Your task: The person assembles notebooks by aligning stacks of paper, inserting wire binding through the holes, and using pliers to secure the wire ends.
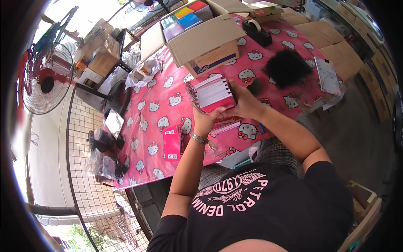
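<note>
Between my two hands is a stack of small spiral notebooks (213, 93), with white page edges and dark wire coils showing and a pink cover on the near side. My left hand (204, 119) grips the stack from its near left corner, thumb across the front. Around its right side wraps my right hand (244, 102), whose far fingers are partly hidden. Left of my left wrist, pink notebooks (172, 145) lie on the pink patterned tablecloth (147, 168). Under my hands, more pink-edged notebooks (226, 127) rest near the table's front edge.
An open cardboard box (210, 44) holding colourful notebooks (184, 21) stands at the far side. A tape dispenser (257, 32), a black fluffy bundle (288, 68) and a white written-on card (327, 76) lie to the right. A fan (47, 80) stands at the left.
</note>
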`<state>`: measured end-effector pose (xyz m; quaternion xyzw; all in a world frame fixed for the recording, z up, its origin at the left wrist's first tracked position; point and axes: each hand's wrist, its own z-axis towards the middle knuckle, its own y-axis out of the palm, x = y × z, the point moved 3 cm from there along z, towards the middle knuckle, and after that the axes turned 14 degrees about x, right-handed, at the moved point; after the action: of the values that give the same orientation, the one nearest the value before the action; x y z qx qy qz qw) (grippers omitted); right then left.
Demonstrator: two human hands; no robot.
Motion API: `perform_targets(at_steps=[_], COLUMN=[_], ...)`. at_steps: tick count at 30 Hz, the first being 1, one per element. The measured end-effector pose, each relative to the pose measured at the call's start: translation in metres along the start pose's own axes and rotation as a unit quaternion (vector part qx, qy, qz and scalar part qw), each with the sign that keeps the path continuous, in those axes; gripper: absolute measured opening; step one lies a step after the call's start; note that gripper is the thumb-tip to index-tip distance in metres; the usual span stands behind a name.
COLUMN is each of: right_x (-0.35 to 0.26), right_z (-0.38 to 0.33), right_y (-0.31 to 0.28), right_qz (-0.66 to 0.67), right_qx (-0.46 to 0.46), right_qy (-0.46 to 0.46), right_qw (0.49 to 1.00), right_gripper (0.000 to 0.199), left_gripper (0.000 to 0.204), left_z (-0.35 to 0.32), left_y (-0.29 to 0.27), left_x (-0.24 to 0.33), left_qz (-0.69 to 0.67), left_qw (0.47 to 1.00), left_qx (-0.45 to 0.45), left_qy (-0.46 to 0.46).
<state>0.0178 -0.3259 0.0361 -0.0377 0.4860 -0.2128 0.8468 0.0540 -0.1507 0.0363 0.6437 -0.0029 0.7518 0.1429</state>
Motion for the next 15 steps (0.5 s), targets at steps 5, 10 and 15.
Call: perform_targets(at_steps=[5, 10, 15], right_x=[-0.094, -0.136, -0.112], right_z=[0.049, 0.065, 0.002], right_y=[-0.004, 0.003, 0.077], right_qz=[-0.063, -0.012, 0.11], right_qx=[0.039, 0.0, -0.105], right_qy=[-0.238, -0.246, -0.092], right_qw=[0.968, 0.969, 0.984], right_gripper=[0.119, 0.103, 0.069], left_gripper=[0.073, 0.064, 0.053], left_z=[0.003, -0.002, -0.05], left_y=[-0.034, -0.151, -0.362], left_x=[0.036, 0.08, 0.028], left_qz=[-0.016, -0.061, 0.004], left_qw=[0.991, 0.975, 0.936], left_qx=[0.076, 0.189, 0.264], left_qy=[0.111, 0.1, -0.231])
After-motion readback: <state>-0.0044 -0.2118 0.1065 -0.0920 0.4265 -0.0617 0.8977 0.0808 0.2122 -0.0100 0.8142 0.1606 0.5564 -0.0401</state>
